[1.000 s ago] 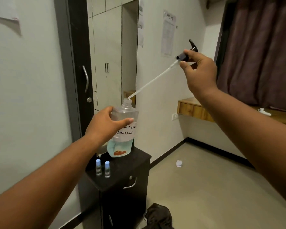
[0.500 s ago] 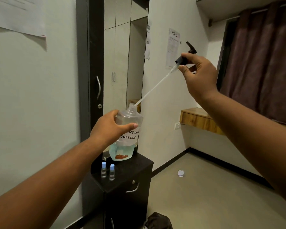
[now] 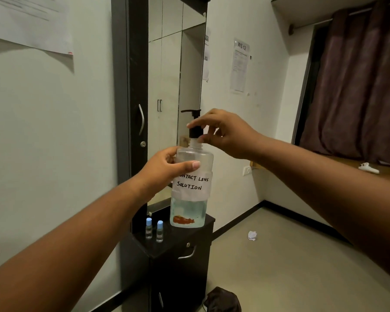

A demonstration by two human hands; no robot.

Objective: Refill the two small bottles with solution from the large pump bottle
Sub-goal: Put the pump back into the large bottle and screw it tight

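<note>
Hands grip a large pump bottle [image 3: 190, 188] upright above the black cabinet [image 3: 178, 255]: left hand [image 3: 167, 167] wraps its shoulder, right hand [image 3: 225, 134] fingertips pinch the pump collar [image 3: 195, 131]. Two small bottles [image 3: 154, 230] stand near the cabinet's left edge.

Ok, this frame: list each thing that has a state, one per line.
Large pump bottle: held off the cabinet, upright, solution only in its lower part.
Pump head: set in the bottle's neck.
Left hand: gripping the bottle's shoulder.
Right hand: fingers pinching the pump collar.
Two small bottles: standing capped on the cabinet.
Cabinet: drawers shut.
Curtain: drawn.
</note>
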